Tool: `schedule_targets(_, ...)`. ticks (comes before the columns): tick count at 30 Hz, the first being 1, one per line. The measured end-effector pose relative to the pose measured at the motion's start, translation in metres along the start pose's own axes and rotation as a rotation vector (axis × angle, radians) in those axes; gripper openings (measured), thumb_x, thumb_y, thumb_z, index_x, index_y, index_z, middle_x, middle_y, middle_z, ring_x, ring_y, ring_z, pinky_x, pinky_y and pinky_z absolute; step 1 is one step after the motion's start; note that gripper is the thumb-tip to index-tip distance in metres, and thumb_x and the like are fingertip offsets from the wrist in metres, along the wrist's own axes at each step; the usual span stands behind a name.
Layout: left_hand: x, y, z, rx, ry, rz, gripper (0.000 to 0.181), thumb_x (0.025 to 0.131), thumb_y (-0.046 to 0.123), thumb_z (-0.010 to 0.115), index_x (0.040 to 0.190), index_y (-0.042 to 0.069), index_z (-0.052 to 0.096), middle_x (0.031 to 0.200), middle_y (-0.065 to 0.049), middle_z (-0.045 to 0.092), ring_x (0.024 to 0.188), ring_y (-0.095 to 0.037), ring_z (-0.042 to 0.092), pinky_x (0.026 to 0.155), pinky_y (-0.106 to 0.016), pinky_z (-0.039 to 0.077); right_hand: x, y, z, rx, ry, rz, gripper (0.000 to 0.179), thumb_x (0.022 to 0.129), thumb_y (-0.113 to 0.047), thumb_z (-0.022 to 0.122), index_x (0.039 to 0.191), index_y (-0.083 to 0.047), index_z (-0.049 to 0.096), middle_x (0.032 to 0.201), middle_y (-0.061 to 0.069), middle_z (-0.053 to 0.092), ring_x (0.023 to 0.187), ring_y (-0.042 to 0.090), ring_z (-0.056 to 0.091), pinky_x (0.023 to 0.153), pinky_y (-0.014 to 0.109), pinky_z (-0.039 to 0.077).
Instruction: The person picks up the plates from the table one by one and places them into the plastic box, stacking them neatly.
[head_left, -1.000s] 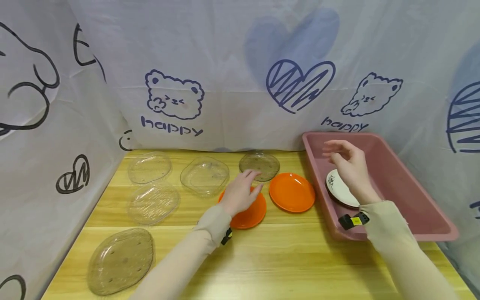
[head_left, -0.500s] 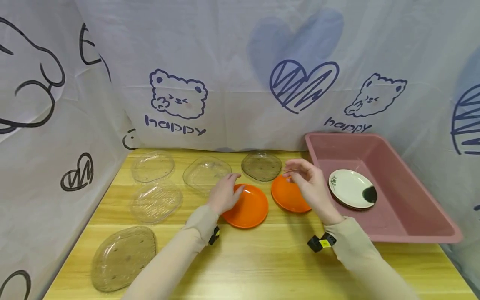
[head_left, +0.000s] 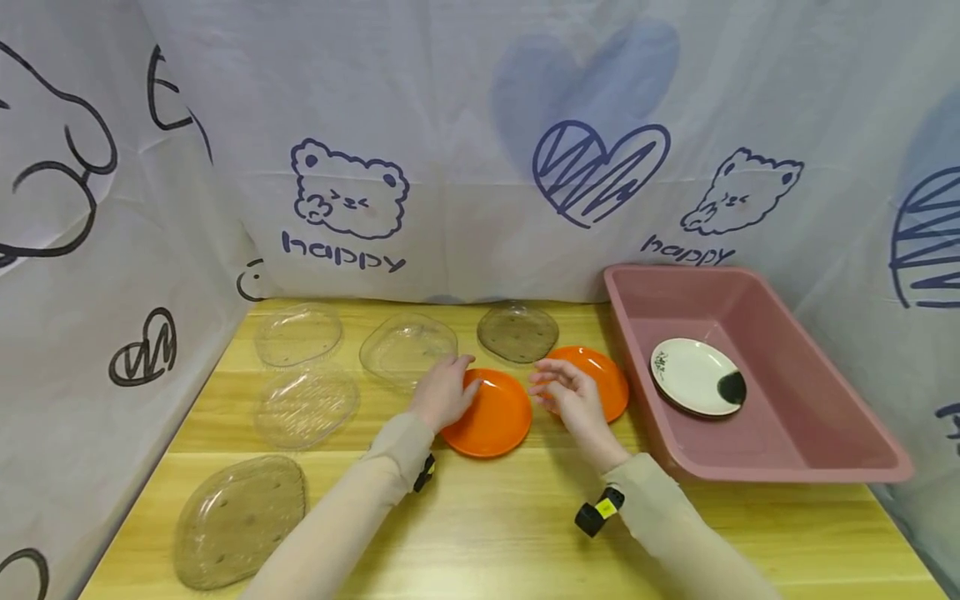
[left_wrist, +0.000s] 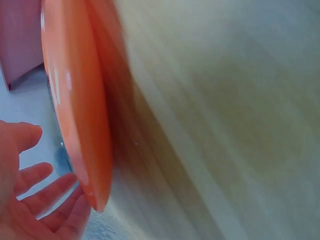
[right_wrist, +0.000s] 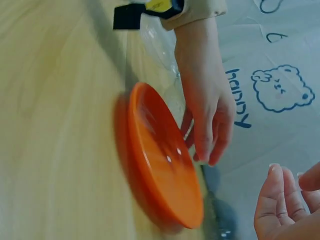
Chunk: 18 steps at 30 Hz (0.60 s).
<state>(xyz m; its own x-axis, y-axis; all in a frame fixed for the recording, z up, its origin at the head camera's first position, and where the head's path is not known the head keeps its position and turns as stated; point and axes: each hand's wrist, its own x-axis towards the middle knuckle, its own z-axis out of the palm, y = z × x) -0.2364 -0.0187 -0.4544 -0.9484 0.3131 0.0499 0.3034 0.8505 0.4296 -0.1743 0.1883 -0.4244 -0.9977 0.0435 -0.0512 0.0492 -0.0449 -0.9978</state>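
Two round orange plates lie on the wooden table: a left plate (head_left: 495, 417) and a right plate (head_left: 603, 383). At the left plate's left rim is my left hand (head_left: 442, 393), fingers extended and thumb over the edge. The left wrist view puts its fingertips right at the rim of the orange plate (left_wrist: 80, 110). Between the two plates, my right hand (head_left: 579, 410) overlaps the right plate's left side in the head view, its fingers loosely bent with nothing in them. In the right wrist view, this hand (right_wrist: 287, 207) is apart from the orange plate (right_wrist: 165, 165).
A pink basin (head_left: 817, 392) on the right holds stacked oval plates, a cream one (head_left: 693, 375) with a dark patch on top. Several clear plastic dishes lie left and behind, among them a large brownish one (head_left: 240, 525) and a round one (head_left: 517, 333). A printed cloth (head_left: 465, 125) hangs behind.
My right hand has moved left and down from above the basin to the gap between the orange plates. My left hand has shifted slightly left to the left plate's rim.
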Motion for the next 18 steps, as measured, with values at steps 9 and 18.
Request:
schedule_targets(9,0.003,-0.002,0.005,0.049,-0.001,0.042,0.048,0.099,0.031,0.065,0.139,0.005,0.057,0.133,-0.019,0.065,0.12,-0.037,0.064,0.104,-0.049,0.054,0.003,0.018,0.001,0.056,-0.013,0.1,0.037,0.097,0.007,0.041,0.133,0.012,0.052,0.094,0.004,0.069,0.077,0.01,0.068,0.071,0.02,0.058)
schedule_targets(18,0.003,-0.004,0.008,0.037,-0.035,0.056,0.066,0.085,0.032,0.082,0.138,0.003,0.057,0.129,-0.019,0.066,0.115,-0.036,0.066,0.1,-0.048,0.056,0.003,0.023,-0.002,0.083,-0.022,0.133,0.04,0.097,0.005,0.041,0.135,0.011,0.05,0.096,0.006,0.069,0.08,0.011,0.067,0.072,0.019,0.058)
